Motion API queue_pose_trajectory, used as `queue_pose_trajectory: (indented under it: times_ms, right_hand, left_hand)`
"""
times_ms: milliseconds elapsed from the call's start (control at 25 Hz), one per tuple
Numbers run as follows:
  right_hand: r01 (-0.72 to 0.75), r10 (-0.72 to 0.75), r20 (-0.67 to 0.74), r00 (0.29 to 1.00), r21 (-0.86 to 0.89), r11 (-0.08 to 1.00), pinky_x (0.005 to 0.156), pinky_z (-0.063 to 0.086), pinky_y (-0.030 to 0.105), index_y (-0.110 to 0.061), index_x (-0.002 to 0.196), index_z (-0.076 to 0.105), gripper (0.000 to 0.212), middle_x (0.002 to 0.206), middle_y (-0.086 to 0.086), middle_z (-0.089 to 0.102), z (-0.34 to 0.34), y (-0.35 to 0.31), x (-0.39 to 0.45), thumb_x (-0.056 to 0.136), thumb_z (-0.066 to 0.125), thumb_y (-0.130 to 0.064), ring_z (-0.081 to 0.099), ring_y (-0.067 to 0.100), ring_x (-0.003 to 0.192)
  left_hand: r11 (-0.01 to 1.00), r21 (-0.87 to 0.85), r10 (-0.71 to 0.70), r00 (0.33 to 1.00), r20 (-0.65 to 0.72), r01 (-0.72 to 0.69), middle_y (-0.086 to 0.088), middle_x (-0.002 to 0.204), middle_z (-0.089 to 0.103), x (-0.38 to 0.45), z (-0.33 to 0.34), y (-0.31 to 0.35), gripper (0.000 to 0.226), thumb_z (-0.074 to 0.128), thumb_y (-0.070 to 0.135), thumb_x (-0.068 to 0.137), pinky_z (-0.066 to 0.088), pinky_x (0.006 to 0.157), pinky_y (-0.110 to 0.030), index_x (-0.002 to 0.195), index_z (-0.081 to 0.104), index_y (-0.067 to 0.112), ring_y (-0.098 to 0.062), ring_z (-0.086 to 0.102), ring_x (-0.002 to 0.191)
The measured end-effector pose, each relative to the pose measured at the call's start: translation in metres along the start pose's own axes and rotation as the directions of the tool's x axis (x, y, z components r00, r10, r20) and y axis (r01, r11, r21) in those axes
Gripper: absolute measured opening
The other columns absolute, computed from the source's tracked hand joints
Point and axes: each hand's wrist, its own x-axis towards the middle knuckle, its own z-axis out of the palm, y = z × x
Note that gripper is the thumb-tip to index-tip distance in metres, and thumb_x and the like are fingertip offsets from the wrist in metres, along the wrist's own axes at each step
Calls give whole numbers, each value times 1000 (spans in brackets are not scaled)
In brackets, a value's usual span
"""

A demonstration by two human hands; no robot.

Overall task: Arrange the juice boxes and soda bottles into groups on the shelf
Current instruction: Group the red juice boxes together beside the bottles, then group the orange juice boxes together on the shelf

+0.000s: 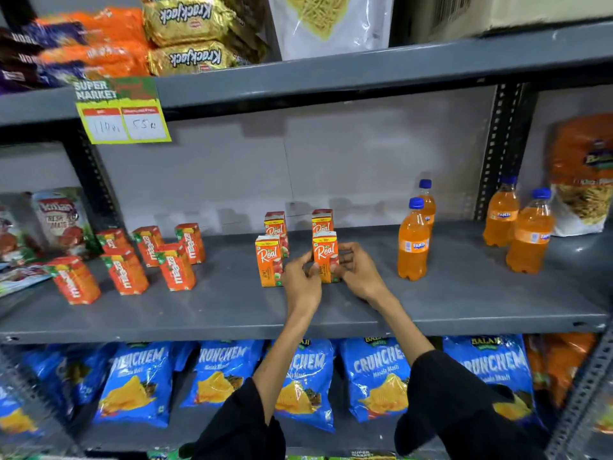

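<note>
Several orange Real juice boxes stand mid-shelf on the grey shelf (431, 303). My left hand (302, 277) and my right hand (356, 273) both grip the front right Real box (325, 252), which stands upright on the shelf. Another Real box (268, 260) stands just left of it, and two more (276, 225) (322, 220) stand behind. Several red-orange Maaza juice boxes (175, 267) stand in a loose cluster on the left. Two orange Fanta bottles (413, 242) stand right of my hands, and two more (529, 234) stand farther right.
A ketchup pouch (61, 220) stands at the far left and a snack bag (582, 177) at the far right. Biscuit packs (189, 31) fill the shelf above, where a price tag (122, 117) hangs. Blue Crunchem chip bags (139, 383) line the shelf below.
</note>
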Motion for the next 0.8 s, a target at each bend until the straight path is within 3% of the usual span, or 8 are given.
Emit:
queue_pose_trajectory:
  times_ms: [120,200,280,360,440,520,640,800]
  right_hand:
    - [-22,22,-15,1000,17,1000,87,57,35,-8,129,47,47,123,18,66,-2,-2,-3,88,70,-4,66,26,106]
    - [-35,36,-29,999,22,999,89,55,33,-10,133,44,53,125,16,65,-6,-4,-10,87,72,-9,64,20,105]
    - [-3,0,-83,997,-45,999,96,54,35,-11,137,42,58,128,13,61,-8,-5,-23,88,72,-16,61,19,111]
    - [103,-129,-149,980,-169,980,102,48,33,-13,137,43,54,134,9,56,-4,-3,-37,91,69,-21,55,18,123]
    - [248,-312,-204,928,-287,925,101,41,26,-17,136,44,48,135,4,52,6,-2,-53,94,64,-25,50,15,126]
    - [339,-427,-259,866,-324,883,98,44,27,-20,133,45,42,129,2,51,23,-9,-64,95,61,-26,51,16,120]
    - [424,-518,-325,791,-318,848,95,48,31,-19,128,48,36,123,0,50,57,-26,-75,95,60,-26,55,20,112]
    - [495,-557,-305,773,-260,829,98,46,24,-19,125,50,35,120,-3,53,118,-50,-78,94,61,-31,55,12,113]
  left_hand:
    - [1000,-29,-6,1000,21,7,-2,117,74,-2,-2,0,34,59,1,97,45,69,2,129,68,8,-13,69,105]
    - [998,-57,-25,999,38,27,-2,125,72,-8,-8,0,36,62,6,97,52,85,-11,133,65,8,-19,69,115]
    - [998,-58,-31,999,30,33,-4,133,68,-18,-17,-3,43,64,12,96,54,96,-24,139,60,10,-13,68,112]
    - [999,-24,31,1000,2,-31,1,132,67,-34,-29,-8,43,64,17,97,55,99,-28,140,59,15,-6,65,105]
    - [992,36,124,992,-32,-123,3,136,63,-50,-44,-17,41,62,21,98,53,104,-33,139,60,19,-11,62,118]
    - [977,93,201,976,-82,-193,8,136,61,-68,-65,-26,38,59,24,99,48,108,-31,137,61,22,-8,57,127]
    - [967,128,238,963,-130,-221,11,131,60,-79,-98,-36,34,58,26,100,44,109,-26,134,61,27,-6,56,125]
    - [966,134,246,946,-212,-221,9,126,62,-65,-157,-57,30,60,25,99,47,105,-31,129,64,25,-8,58,121]
